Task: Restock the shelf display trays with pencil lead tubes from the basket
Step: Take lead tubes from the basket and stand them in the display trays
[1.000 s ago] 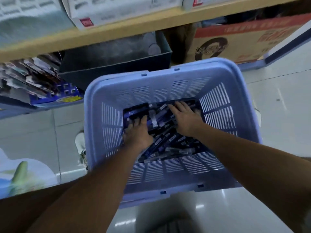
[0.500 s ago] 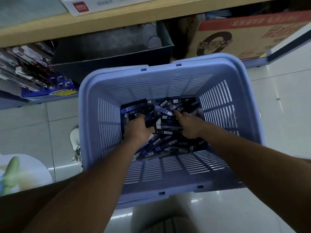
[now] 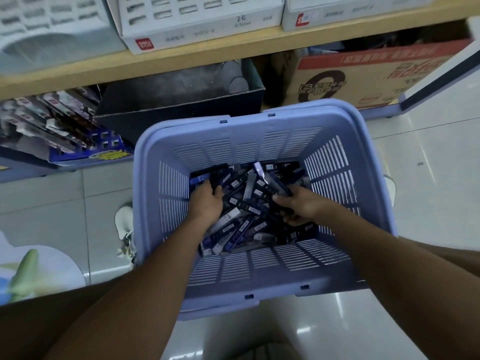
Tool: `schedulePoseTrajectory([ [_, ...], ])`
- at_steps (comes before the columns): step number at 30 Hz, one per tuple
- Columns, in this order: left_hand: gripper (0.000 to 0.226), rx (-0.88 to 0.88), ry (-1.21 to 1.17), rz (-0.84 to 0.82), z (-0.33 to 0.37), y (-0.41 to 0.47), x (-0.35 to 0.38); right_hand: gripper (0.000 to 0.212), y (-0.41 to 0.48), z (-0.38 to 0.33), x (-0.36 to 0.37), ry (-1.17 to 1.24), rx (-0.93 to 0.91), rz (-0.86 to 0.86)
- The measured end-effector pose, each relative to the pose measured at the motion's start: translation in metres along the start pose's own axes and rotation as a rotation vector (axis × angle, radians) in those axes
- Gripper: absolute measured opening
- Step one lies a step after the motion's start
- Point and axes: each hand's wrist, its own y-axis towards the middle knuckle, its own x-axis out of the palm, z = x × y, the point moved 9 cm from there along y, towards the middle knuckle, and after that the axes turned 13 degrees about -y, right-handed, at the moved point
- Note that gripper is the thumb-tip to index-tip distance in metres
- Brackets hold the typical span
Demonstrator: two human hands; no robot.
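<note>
In the perforated lilac plastic basket (image 3: 233, 148) at frame centre, my left hand (image 3: 205, 202) and right hand (image 3: 298, 205) each grip dark blue pencil lead tubes (image 3: 244, 224) from the loose pile; I judge pickup underway, shelf placement entirely outstanding.

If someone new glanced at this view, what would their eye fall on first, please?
The lilac-blue slatted basket filling the centre stands out first, with a jumbled heap of dark pencil lead tubes at its bottom. The left hand and right hand both reach in, fingers curled around tubes. Behind it, under the wooden shelf, a red-printed cardboard box sits upper right.
</note>
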Motion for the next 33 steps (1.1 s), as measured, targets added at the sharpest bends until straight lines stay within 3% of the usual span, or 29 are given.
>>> schedulePoseTrajectory([
  [5,0.022,0.03,-0.188,0.031,0.016,-0.009,-0.009,0.003,-0.014,-0.011,0.005,0.325,-0.068,-0.031],
  [10,0.022,-0.032,-0.417,-0.006,0.032,-0.023,-0.013,0.006,-0.033,-0.035,0.012,0.495,-0.154,-0.043],
  [12,0.017,-0.023,-0.435,-0.052,0.045,-0.03,-0.015,0.009,-0.041,-0.05,0.006,0.375,-0.223,0.044],
  [15,0.016,0.03,-0.366,-0.151,0.069,-0.044,-0.019,0.033,-0.06,-0.085,-0.006,-0.1,-0.377,0.196],
  [18,0.017,0.094,-0.296,-0.18,0.09,-0.056,-0.032,0.04,-0.079,-0.112,-0.015,-0.51,-0.46,0.365],
  [21,0.017,0.113,-0.25,-0.2,0.104,-0.068,-0.044,0.047,-0.098,-0.127,-0.02,-0.676,-0.462,0.474],
  [24,0.017,0.131,-0.251,-0.269,0.12,-0.083,-0.053,0.034,-0.115,-0.134,-0.017,-0.554,-0.473,0.39],
  [29,0.026,0.149,-0.423,-0.338,0.157,-0.112,-0.07,0.016,-0.149,-0.145,-0.006,-0.041,-0.519,0.126],
  [33,0.028,0.174,-0.56,-0.251,0.186,-0.132,-0.099,0.017,-0.178,-0.156,-0.017,0.166,-0.499,0.097],
])
